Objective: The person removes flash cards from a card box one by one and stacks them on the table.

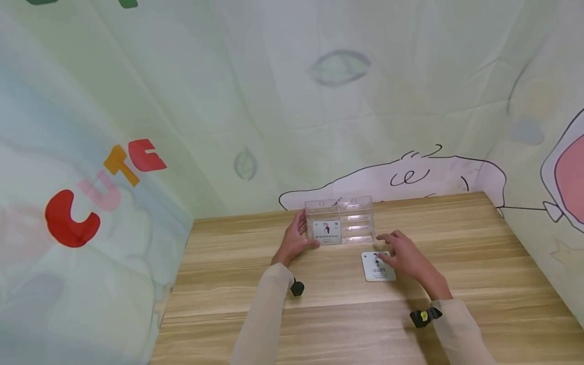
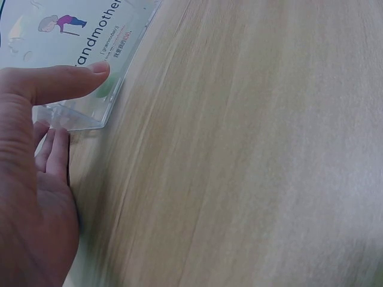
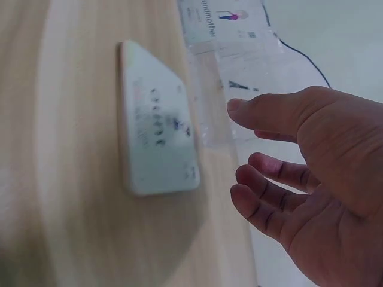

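Note:
A clear plastic box (image 1: pixel 358 223) stands at the back of the table, with a "grandmother" card (image 1: pixel 326 232) in its left compartment. My left hand (image 1: pixel 294 241) holds the box at its left end. In the left wrist view, the thumb (image 2: pixel 72 82) lies across the lower front corner, and the other fingers reach along the side, partly hidden. A stack of cards (image 3: pixel 158 128) topped by an "aunt" card (image 1: pixel 379 272) lies in front of the box. Over its right edge hovers my right hand (image 1: pixel 406 254), fingers loosely bent and apart, holding nothing.
The wooden table (image 1: pixel 333 324) meets a printed cloth backdrop (image 1: pixel 274 101) just behind the box. Horizontal clear ledges (image 1: pixel 358 228) show in the box's right compartment. A dark wrist device (image 1: pixel 297 288) sits below the left hand, another (image 1: pixel 425 317) at the right wrist.

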`<state>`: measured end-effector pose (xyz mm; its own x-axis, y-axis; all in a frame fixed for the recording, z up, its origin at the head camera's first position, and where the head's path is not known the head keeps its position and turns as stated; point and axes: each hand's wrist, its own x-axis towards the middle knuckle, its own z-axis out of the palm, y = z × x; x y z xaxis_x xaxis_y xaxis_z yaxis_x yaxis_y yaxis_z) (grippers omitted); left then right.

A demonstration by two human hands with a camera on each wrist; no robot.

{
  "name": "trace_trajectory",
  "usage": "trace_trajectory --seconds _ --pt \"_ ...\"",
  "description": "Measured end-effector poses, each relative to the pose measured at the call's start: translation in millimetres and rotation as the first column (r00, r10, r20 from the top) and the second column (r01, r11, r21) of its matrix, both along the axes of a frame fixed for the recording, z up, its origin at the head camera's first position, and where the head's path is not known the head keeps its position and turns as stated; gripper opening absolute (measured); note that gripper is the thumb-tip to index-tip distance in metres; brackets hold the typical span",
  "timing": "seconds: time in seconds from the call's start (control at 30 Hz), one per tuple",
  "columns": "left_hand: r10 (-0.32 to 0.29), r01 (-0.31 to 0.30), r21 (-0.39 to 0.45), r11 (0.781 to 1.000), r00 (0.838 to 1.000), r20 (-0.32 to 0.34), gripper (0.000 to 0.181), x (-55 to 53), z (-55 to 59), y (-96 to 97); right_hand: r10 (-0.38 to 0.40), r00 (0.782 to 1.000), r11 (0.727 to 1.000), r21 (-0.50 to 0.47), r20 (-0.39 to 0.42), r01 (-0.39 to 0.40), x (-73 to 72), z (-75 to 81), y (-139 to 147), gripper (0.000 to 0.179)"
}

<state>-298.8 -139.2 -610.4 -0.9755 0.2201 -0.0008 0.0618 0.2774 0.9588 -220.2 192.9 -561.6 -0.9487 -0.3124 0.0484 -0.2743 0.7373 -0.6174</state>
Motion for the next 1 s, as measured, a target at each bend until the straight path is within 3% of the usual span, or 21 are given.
trace_trajectory --seconds 0.5,0.77,0.83,1.0 --pt "0.014 -0.014 0.013 1.000 1.000 -0.002 0.113 1.2 -0.5 -0.4 0.072 0.987 0.991 -0.102 -0.141 -0.087 -24.7 12.0 -41.3 0.048" --pt "-0.005 0.004 0.028 1.000 1.000 0.025 0.109 10.7 24.3 2.1 0.091 0.988 0.984 -0.142 -0.128 -0.109 -32.4 8.1 -65.1 0.051" --pt "-0.004 0.003 0.025 1.000 1.000 0.027 0.108 9.8 22.7 2.0 0.092 0.989 0.983 -0.147 -0.114 -0.109 -34.3 6.6 -69.8 0.052" --pt "0.017 -0.017 0.010 1.000 1.000 0.020 0.111 2.4 4.9 0.8 0.100 0.991 0.981 -0.154 -0.093 -0.114 -39.3 2.5 -79.2 0.053"
